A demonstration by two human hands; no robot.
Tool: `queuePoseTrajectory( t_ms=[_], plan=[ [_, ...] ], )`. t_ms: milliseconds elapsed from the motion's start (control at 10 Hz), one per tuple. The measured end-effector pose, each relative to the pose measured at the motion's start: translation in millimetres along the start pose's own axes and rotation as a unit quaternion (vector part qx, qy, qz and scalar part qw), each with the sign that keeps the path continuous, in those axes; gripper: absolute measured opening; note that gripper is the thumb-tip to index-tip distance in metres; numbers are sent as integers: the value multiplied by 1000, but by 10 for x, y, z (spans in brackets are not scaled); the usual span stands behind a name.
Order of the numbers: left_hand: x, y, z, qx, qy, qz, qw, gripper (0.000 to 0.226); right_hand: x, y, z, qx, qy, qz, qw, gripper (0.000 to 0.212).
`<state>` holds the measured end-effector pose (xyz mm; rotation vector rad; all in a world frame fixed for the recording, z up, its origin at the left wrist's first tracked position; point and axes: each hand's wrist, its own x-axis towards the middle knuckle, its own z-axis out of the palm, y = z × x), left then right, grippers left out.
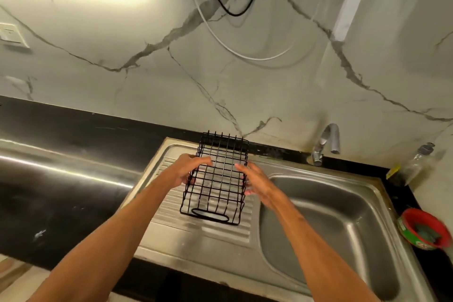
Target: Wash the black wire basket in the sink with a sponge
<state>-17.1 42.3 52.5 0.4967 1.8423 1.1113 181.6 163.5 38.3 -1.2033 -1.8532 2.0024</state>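
The black wire basket (215,179) stands on the ribbed steel drainboard (171,225), left of the sink basin (331,218). It has an oval handle slot in its near end. My left hand (188,170) grips its left wall, thumb over the top wire and fingertips showing through the mesh. My right hand (255,180) holds the right wall, thumb at the rim and fingertips against the wires. A dark green scrub sponge (425,233) lies in a red and green bowl (416,214) on the counter, right of the basin.
A grey tap (327,141) rises at the back of the basin and no water runs from it. A clear plastic bottle (419,162) stands in the right corner. Black countertop (61,179) stretches left. Cables hang on the marble wall.
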Motion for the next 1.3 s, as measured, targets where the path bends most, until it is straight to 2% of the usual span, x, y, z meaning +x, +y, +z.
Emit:
queuePoseTrajectory(
  t_ms=[100,200,300,400,600,700,900,1100,1200,1300],
  plan=[
    [133,-96,-329,16,-3,0,1000,49,169,-44,361,15,2,28,1000,85],
    [273,-213,-503,26,-21,-5,999,85,329,-45,643,32,21,57,998,82],
    [408,-343,-571,36,-38,8,999,87,497,-25,848,28,53,74,995,78],
    [475,-441,-565,45,-33,15,998,64,598,15,947,29,72,85,993,77],
    [616,-622,-536,25,-44,1,999,76,707,131,1017,38,98,103,989,77],
    [653,-662,-525,39,-31,-3,999,74,748,182,1033,41,110,95,989,77],
    [700,-766,-526,26,-39,-18,999,96,770,284,1068,24,129,81,988,75],
    [621,-714,-472,22,-49,-46,998,97,742,323,1018,21,122,69,990,76],
    [558,-653,-467,59,-26,-47,997,103,633,337,921,17,112,67,991,77],
    [392,-473,-363,116,28,17,993,106,462,294,762,-31,133,26,990,64]
  ],
)
